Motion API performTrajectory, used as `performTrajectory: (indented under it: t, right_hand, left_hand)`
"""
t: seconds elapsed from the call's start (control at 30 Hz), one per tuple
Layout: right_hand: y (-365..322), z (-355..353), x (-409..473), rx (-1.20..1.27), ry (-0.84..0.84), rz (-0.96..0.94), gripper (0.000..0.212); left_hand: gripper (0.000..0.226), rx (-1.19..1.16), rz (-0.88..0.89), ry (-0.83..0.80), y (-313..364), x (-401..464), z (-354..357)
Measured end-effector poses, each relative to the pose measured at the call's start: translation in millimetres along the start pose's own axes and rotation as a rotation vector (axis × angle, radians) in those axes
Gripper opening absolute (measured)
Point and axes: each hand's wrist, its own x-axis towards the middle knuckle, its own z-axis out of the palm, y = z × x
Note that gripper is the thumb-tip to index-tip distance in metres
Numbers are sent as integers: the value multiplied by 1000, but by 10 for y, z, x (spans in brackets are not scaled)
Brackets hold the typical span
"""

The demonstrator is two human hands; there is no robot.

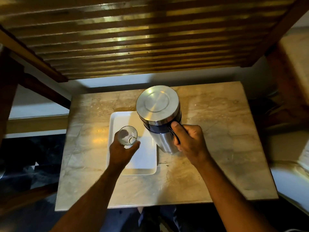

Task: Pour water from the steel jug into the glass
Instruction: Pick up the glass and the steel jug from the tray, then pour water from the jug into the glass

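A steel jug (157, 106) with a flat round lid and a dark band stands upright on the marble table, at the right edge of the white tray. My right hand (189, 139) is wrapped around its dark handle on the near right side, thumb up against the band. A small clear glass (127, 135) is over the tray, and it looks empty. My left hand (122, 151) grips the glass from the near side, fingers around its lower wall. Whether the glass rests on the tray or is lifted, I cannot tell.
The white rectangular tray (143, 161) lies in the middle of the marble table (225, 148). A slatted wooden panel (142, 39) stands behind the table. Dark floor lies on the left, and a pale ledge runs along the right.
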Motion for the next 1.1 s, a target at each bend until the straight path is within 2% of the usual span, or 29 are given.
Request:
performTrajectory:
  t: [0.2,0.33,0.5,0.63,0.77,0.9,1.1]
  right_hand:
    - [-264,-31,47,26,54,5,49]
    - [-730,-115,-96,46,47,-42,49]
    - [-1872,-143,-286,35,-23,-101,50]
    - [-3227,-159,-454,73,-84,-190,52]
    - [-4603,-46,-601,-13,-124,-301,58]
    - [-5701,103,-717,-144,-162,-441,51]
    - [-6678,353,-877,-281,-142,-595,52]
  left_hand:
    - [67,-10,43,32,487,146,-209]
    - [56,-28,101,51,996,157,-484]
    - [58,-91,199,54,1806,3,-1034]
    - [46,-174,285,117,2639,-284,-1631]
    - [39,-224,347,156,3479,-417,-2231]
    - [50,-260,465,183,4302,-445,-2755]
    - [56,-216,618,242,5075,-610,-3381]
